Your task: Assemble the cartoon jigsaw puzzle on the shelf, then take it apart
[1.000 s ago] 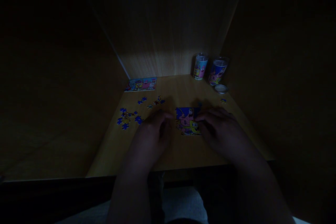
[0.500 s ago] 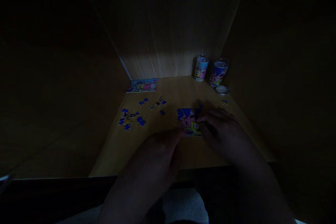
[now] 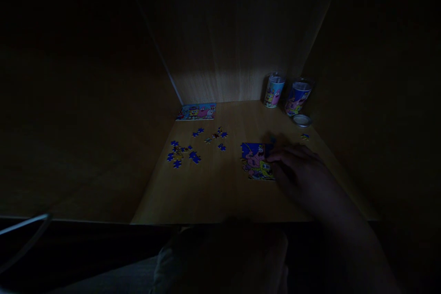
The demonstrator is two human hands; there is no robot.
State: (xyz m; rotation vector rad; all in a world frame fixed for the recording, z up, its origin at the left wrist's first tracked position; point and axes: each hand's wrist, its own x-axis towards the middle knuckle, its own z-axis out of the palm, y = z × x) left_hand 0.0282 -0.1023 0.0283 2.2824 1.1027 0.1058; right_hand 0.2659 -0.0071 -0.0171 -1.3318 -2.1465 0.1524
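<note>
Puzzle (image 3: pixel 253 158), part-assembled, lies flat on table (image 3: pixel 206 193), likely light, stiff, weak at joints, so grip 2 opposite edges; right hand (image 3: pixel 303 172) half-curled at its right edge, left hand (image 3: pixel 237 252) dark blur, neither hold readable.

Clock centred on the part-built puzzle (image 3: pixel 255 158). Remotely, I read a wide lane of bare tabletop (image 3: pixel 200 197) from 6 to 8 o'clock. A second, narrower lane runs up between the puzzle and the loose pieces (image 3: pixel 177 156) at 9–10, reaching the back wall (image 3: pixel 227 73) near 12. Obstructed: 3 to 5, by the right hand (image 3: pixel 298 167) and its forearm; about 1, two upright cans (image 3: pixel 274 94), with a lid (image 3: pixel 302 121) just before them.
</note>
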